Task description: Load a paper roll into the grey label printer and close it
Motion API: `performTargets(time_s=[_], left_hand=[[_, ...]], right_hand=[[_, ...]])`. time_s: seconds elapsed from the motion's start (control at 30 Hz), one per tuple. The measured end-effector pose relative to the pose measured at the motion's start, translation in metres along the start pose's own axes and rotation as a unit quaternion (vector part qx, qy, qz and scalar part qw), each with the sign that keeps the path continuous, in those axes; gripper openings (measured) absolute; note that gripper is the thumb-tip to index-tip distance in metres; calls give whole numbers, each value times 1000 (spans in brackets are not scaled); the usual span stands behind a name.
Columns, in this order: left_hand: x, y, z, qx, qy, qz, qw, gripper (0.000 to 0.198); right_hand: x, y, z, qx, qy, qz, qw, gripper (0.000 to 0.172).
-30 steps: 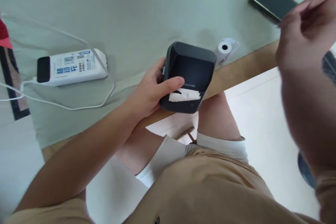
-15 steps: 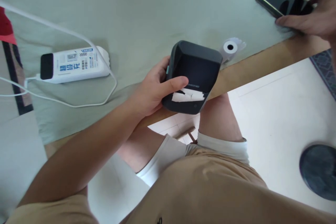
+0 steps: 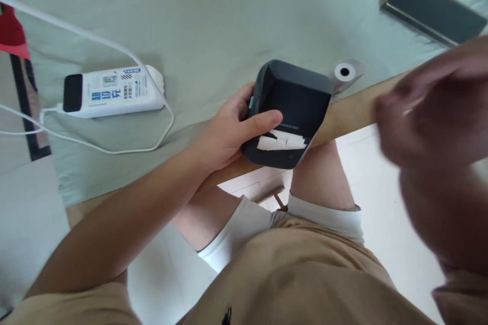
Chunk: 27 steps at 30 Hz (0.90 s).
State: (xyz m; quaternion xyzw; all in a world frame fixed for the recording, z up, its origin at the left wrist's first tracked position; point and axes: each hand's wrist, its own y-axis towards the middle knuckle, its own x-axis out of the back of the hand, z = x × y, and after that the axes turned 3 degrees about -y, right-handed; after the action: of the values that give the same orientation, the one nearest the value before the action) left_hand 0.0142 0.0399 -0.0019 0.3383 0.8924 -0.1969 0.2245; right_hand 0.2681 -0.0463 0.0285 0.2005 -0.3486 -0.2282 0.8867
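My left hand [image 3: 232,129] is wrapped round a dark, boxy label printer [image 3: 295,99], thumb across its top face. A torn strip of white paper or tape [image 3: 282,140] sits on the printer's lower front. Over the table's front edge on the right, my right hand [image 3: 430,106] is raised and smeared by motion, so its fingers cannot be made out. Just beyond the printer stands a small white paper roll [image 3: 348,73] with a black core. A dark phone [image 3: 436,10] lies flat at the far right, apart from my right hand.
A white power bank [image 3: 114,92] with blue print lies on the left, a white cable [image 3: 125,152] looping from it. Pale green cloth [image 3: 213,20] covers the table, with a wooden edge [image 3: 346,114] showing. My legs are under the edge.
My right hand has let go of the phone and moved down and towards me. The phone stays on the cloth. The left hand keeps its hold on the label printer; the view has shifted slightly.
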Motion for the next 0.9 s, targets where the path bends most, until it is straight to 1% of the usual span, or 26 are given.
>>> performTargets(time_s=[0.03,0.07,0.1,0.13,0.17,0.23,0.33,0.47,0.6,0.7,0.8,0.87,0.9], left_hand=[[-1,0,0,-3,-4,6,1000,35],[-2,0,-1,-7,-12,14,1000,35],[-3,1,-1,-6,-21,21,1000,35],[-5,2,-2,-2,-29,20,999,34],[-6,3,-3,2,-37,10,999,31],[-9,5,-4,8,-60,-24,998,29],[-10,8,-3,2,-102,-56,993,25],[-8,8,0,-15,-105,-54,993,18],[-10,7,0,-10,-91,-63,994,9],[-11,7,-1,-6,-100,-60,993,10],[-11,8,-1,-5,-105,-61,993,11],[-10,8,-1,-3,-107,-69,992,15],[-10,9,-1,0,-107,-72,992,17]], right_hand=[[-15,-9,14,86,-17,-9,996,30],[-29,-15,25,100,-33,0,994,25],[-42,-20,32,93,-40,13,995,18],[-52,-22,37,96,-41,20,994,15],[-60,-24,39,83,-38,13,996,13],[-67,-24,36,67,-25,1,997,14],[-68,-22,28,59,1,-1,998,15],[-63,-22,21,61,27,25,997,19],[-58,-22,18,54,73,63,994,35],[-53,-19,17,25,95,85,992,42],[-47,-15,18,26,103,93,990,50],[-43,-12,21,42,102,88,990,49],[-42,-11,24,50,99,79,991,45]])
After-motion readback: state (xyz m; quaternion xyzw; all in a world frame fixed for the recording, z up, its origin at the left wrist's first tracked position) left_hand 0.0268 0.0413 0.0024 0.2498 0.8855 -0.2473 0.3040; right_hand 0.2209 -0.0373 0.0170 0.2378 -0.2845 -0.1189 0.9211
